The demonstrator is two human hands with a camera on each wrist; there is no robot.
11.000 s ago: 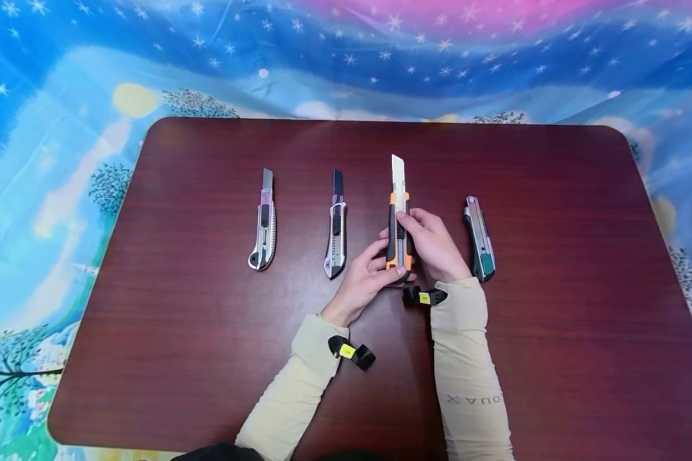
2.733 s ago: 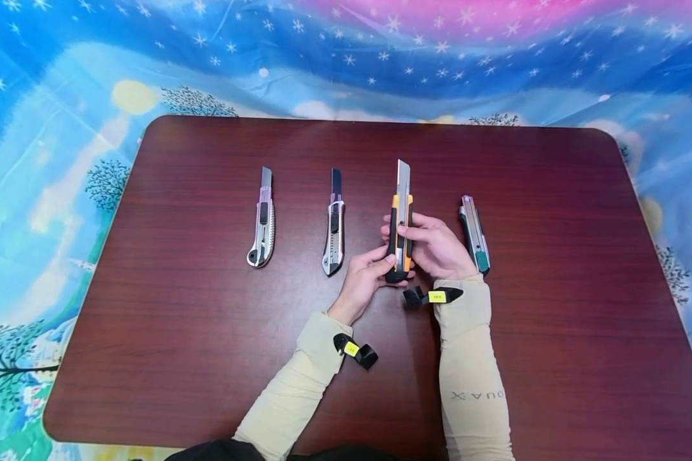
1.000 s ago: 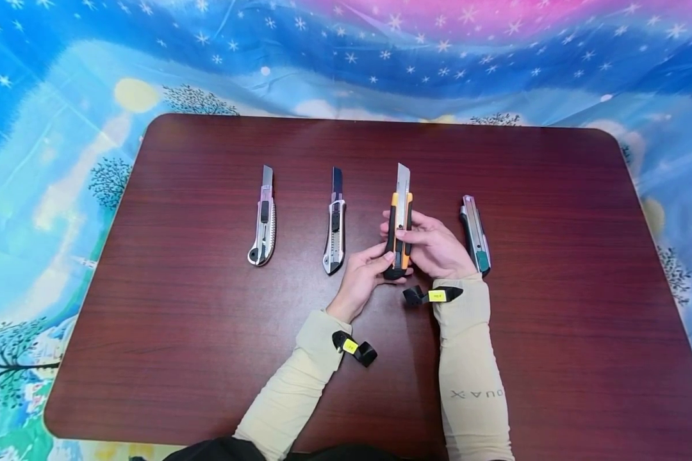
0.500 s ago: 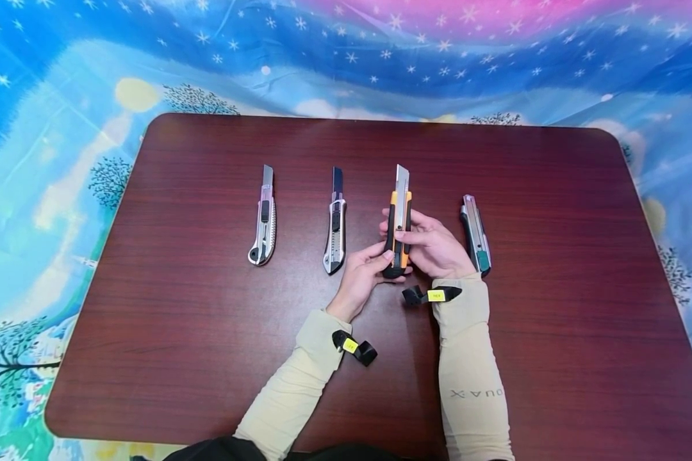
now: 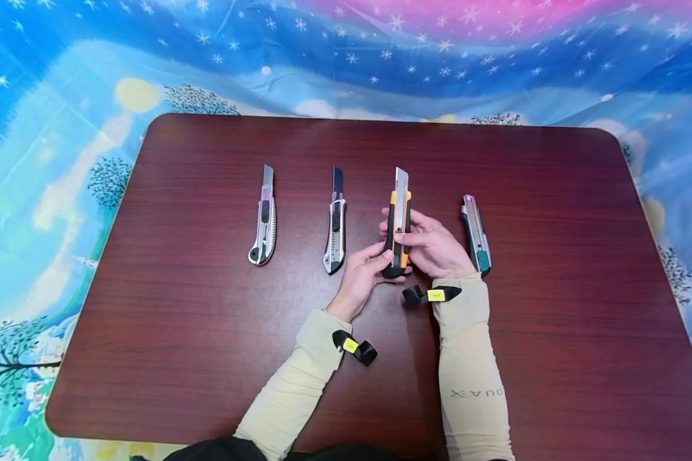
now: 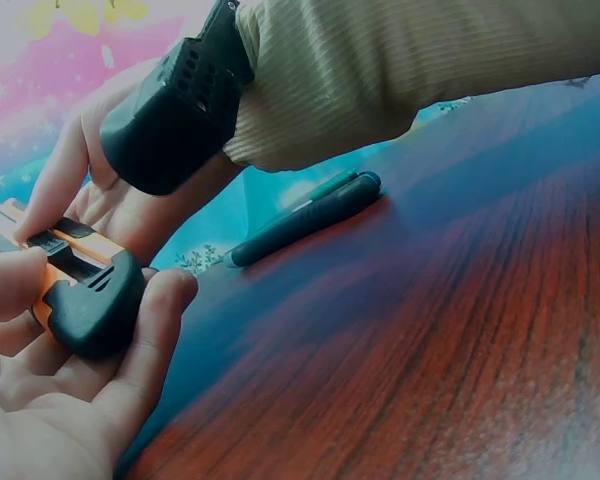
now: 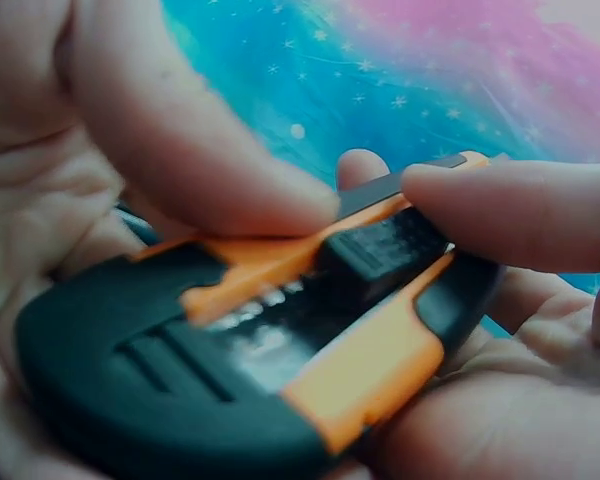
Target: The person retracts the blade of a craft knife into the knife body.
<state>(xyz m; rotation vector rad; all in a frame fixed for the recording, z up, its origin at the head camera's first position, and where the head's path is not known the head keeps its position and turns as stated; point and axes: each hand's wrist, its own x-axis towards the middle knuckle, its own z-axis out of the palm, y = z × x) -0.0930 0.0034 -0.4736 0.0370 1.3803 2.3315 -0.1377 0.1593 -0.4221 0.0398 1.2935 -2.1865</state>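
Note:
Both hands hold an orange-and-black snap-off utility knife (image 5: 400, 208) above the table, its silver blade (image 5: 402, 180) sticking out away from the body. My left hand (image 5: 362, 276) grips the lower handle, fingers under the black butt end (image 6: 98, 305) and thumb on top. From the other side my right hand (image 5: 440, 248) holds the handle, thumb across its upper face and fingers behind it. The right wrist view shows thumb tips right at the black ribbed slider (image 7: 375, 255). To the right of the right hand lies a green-and-black utility knife (image 5: 477, 234) with no blade showing.
On the dark red-brown table (image 5: 179, 320) lie two more silver utility knives to the left: one with a silver blade (image 5: 263, 221), one with a dark blade (image 5: 336, 227). A blue patterned cloth (image 5: 236, 70) hangs behind the table.
Over the last seconds less blade shows above the orange-and-black knife's handle; its tip has drawn back toward the hands. Both hands stay nearly in place, and the other knives have not moved.

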